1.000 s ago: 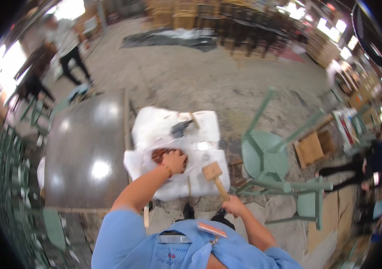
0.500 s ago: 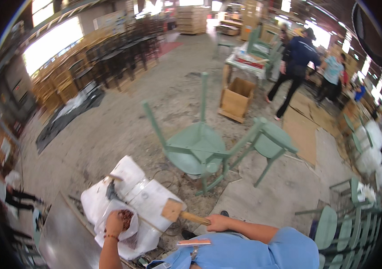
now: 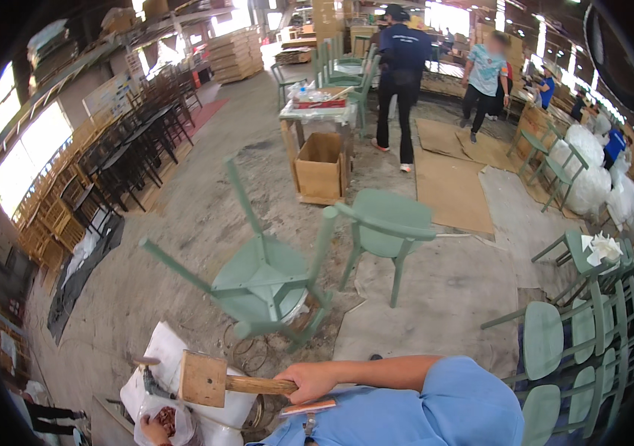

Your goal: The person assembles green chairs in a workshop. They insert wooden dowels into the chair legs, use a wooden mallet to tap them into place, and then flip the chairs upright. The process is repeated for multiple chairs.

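Across the floor (image 3: 183,208): upturned green chair (image 3: 275,257).
White pad (image 3: 162,345): beneath the bag (image 3: 186,427).
Mallet (image 3: 220,380): in the right hand (image 3: 311,382), fingers wrapped round its handle.
Brown pieces (image 3: 166,418): inside the bag, beside the left hand (image 3: 155,431); whether its fingers pinch any, cannot tell.

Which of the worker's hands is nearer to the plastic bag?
Left. The left hand is at the open mouth of the plastic bag; the right hand is farther off, to the bag's right, gripping a wooden mallet.

One mallet (image 3: 209,379), one upturned chair (image 3: 274,262), the wearer's two hands (image 3: 311,380)
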### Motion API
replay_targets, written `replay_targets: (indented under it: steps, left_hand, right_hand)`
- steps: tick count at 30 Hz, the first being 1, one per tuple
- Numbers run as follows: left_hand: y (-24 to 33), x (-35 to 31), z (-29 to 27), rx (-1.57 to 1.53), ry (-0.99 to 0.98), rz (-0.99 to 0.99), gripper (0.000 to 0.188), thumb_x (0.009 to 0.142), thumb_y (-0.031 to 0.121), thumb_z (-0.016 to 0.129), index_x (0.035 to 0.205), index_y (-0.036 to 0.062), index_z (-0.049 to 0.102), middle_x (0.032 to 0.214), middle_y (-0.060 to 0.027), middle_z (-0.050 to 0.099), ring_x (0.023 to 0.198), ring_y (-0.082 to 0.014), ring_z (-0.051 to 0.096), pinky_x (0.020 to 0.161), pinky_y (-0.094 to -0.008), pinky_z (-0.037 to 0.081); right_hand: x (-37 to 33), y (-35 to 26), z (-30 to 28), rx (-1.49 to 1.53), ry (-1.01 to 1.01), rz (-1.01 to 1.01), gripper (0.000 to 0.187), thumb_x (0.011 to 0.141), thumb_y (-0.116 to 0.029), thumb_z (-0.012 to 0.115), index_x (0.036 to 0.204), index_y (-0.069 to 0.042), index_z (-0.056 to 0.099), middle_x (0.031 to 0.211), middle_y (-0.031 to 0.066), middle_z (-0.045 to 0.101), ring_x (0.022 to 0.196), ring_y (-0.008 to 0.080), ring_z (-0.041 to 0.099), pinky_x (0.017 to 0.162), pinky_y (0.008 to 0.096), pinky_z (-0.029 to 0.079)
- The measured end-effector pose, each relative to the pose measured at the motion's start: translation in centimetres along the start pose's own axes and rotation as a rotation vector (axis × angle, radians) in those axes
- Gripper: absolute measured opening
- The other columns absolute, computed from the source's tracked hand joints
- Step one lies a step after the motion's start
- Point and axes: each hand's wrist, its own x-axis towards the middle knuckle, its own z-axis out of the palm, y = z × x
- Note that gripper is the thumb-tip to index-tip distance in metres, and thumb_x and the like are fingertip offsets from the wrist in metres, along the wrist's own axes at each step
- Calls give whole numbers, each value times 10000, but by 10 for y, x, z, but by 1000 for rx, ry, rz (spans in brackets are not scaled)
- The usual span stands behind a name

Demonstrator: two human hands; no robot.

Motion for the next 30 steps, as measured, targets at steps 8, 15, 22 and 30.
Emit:
replay_targets:
  steps: [8, 15, 22, 30]
  left_hand:
    - [54, -114, 150, -542, -236, -278, 206, 912, 154, 570, 1070, 23, 587, 827, -77, 623, 667, -186, 576, 572, -317, 479]
    - [102, -292, 251, -686, -915, -664, 207, 934, 183, 566, 1084, 40, 573, 814, -57, 608, 637, -155, 550, 540, -288, 455]
    - [124, -330, 265, -826, -1280, -782, 210, 956, 212, 563, 1099, 57, 560, 800, -37, 593, 607, -124, 523, 507, -258, 432]
    - [209, -390, 357, -836, -1203, -312, 106, 1005, 184, 536, 1047, 88, 519, 771, 4, 533, 550, -50, 452, 480, -186, 377]
  right_hand:
    - [-100, 2, -91, 13, 144, 21, 243, 726, -121, 588, 929, 12, 577, 667, 58, 557, 628, 154, 525, 570, 354, 422]
    - [-156, 21, -136, 68, 239, 42, 196, 760, -115, 610, 923, -14, 565, 689, -3, 538, 637, 89, 491, 556, 295, 406]
    - [-153, 49, -139, 107, 445, -34, 229, 796, -158, 657, 972, -30, 589, 757, 11, 613, 679, 112, 544, 620, 306, 455]
    - [-153, 49, -145, -294, 863, -15, 220, 818, -193, 654, 958, -44, 573, 822, 172, 633, 787, 365, 628, 693, 441, 485]
